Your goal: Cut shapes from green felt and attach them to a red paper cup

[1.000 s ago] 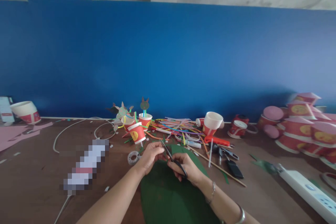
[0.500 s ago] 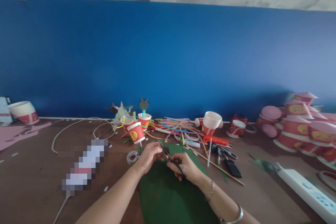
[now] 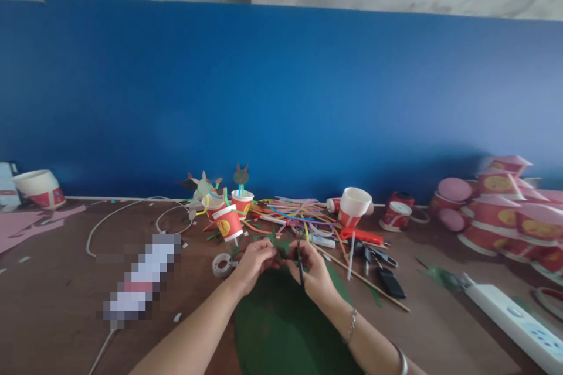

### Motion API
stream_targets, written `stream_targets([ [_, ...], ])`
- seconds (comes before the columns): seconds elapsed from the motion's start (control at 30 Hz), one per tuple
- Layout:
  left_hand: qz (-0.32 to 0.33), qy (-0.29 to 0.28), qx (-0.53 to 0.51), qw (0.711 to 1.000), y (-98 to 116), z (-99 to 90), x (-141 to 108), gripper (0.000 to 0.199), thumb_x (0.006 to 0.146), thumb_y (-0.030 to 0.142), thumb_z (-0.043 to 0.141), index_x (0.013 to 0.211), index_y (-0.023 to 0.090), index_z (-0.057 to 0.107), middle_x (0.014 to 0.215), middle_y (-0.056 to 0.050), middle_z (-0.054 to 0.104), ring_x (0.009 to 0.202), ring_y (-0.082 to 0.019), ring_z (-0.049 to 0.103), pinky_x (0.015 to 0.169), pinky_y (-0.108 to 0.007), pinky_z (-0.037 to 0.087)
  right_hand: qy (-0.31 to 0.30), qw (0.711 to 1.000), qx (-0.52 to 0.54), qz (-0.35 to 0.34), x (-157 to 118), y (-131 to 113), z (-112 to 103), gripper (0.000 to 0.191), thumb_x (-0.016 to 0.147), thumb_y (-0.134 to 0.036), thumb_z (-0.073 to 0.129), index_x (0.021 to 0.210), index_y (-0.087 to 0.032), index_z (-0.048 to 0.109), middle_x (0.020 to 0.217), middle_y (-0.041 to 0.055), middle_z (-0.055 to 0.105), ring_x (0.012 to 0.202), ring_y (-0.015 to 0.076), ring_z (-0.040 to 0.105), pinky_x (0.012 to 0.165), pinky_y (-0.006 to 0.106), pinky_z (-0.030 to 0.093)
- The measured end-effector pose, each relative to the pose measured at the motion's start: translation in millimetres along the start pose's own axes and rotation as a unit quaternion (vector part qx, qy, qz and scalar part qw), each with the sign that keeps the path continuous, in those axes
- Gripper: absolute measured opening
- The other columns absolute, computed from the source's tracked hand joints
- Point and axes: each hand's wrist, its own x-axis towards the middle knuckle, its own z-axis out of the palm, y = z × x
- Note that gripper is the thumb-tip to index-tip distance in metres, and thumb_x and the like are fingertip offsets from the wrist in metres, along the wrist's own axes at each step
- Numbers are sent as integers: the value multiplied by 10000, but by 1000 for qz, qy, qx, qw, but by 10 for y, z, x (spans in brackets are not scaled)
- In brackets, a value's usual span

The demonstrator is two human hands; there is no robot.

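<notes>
My left hand [image 3: 255,265] pinches the top edge of a dark green paper sheet [image 3: 268,328], which lies on the brown table [image 3: 65,281]. My right hand [image 3: 310,269] is shut on black-handled scissors [image 3: 299,263], which stand nearly upright against the sheet's far side. The blades are mostly hidden by my fingers. A small green paper piece [image 3: 281,244] shows above my hands. A roll of clear tape [image 3: 222,265] lies just left of my left hand.
Beyond my hands lie a heap of colored straws [image 3: 294,217] and red paper cups [image 3: 227,222]. Stacked cups [image 3: 497,217] stand at right. A white power strip [image 3: 514,322] sits at front right, near black keys [image 3: 365,252]. A pixelated object [image 3: 141,278] lies at left. A blue wall [image 3: 281,99] runs behind.
My hands have moved slightly apart. The scissors have turned from a slanted position to nearly upright, and the green paper now shows a narrower shape above my hands.
</notes>
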Motion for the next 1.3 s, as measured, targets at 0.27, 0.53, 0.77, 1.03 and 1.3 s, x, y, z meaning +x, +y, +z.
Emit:
stream_targets([
  [0.27, -25, 11, 36, 999, 15, 49, -22, 200, 638, 262, 655, 579, 138, 509, 583, -9, 612, 620, -156, 622, 542, -216, 406, -24, 996, 84, 26, 10, -30, 10, 247, 736, -279, 592, 939, -206, 474, 752, -11, 514, 662, 125, 513, 604, 234, 422],
  [0.53, -3, 40, 162, 986, -20, 95, 3, 198, 687, 310, 618, 623, 152, 517, 391, 33, 529, 318, -83, 458, 318, -169, 252, 70, 997, 17, 35, 49, -22, -21, 231, 704, -271, 576, 906, -193, 494, 693, -6, 496, 591, 127, 468, 515, 228, 386],
  [0.77, 6, 76, 268, 960, -107, 54, 12, 230, 724, 286, 587, 895, 132, 587, 326, 66, 492, 206, -73, 359, 273, -160, 184, 98, 994, 28, 45, 71, -51, -60, 259, 663, -221, 574, 909, -192, 499, 682, -16, 470, 587, 123, 450, 510, 222, 371],
  [1.03, 168, 91, 330, 924, -3, 123, -78, 234, 739, 343, 598, 884, 168, 654, 767, -36, 654, 570, -133, 562, 518, -213, 407, 12, 998, 44, 36, 40, -24, -23, 279, 623, -154, 558, 895, -200, 516, 658, -35, 482, 567, 110, 441, 498, 211, 354],
  [1.3, 116, 45, 266, 956, -76, 125, -32, 133, 748, 295, 563, 709, 175, 521, 604, 13, 580, 459, -99, 478, 463, -208, 355, 36, 994, 92, 51, 55, -54, -19, 240, 672, -211, 596, 893, -188, 506, 670, -31, 478, 580, 106, 437, 521, 210, 347],
])
